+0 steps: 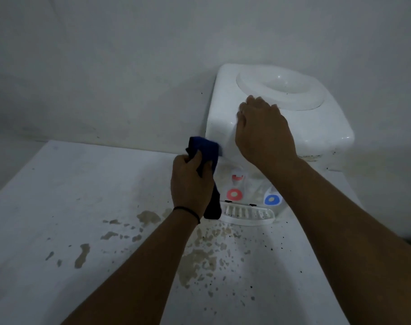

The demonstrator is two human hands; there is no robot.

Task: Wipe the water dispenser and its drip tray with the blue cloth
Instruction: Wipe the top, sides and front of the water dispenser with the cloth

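The left hand (190,181) has its fingers (205,166) clamped on the blue cloth (208,152), bunched above the knuckles against the front left corner of the water dispenser (225,90), with a tail hanging below the wrist. The right hand (263,127) rests curled on the dispenser's top front edge, fingers together, gripping nothing. The cloth looks soft and limp, best held wadded in the palm. The dispenser seems light, hollow plastic that could slide on the stained desk (82,184), so bracing suits it. The drip tray (246,214) sits below the fingers, its left end covered by the cloth. The right forearm hides part of the taps; dim light blurs the rest.
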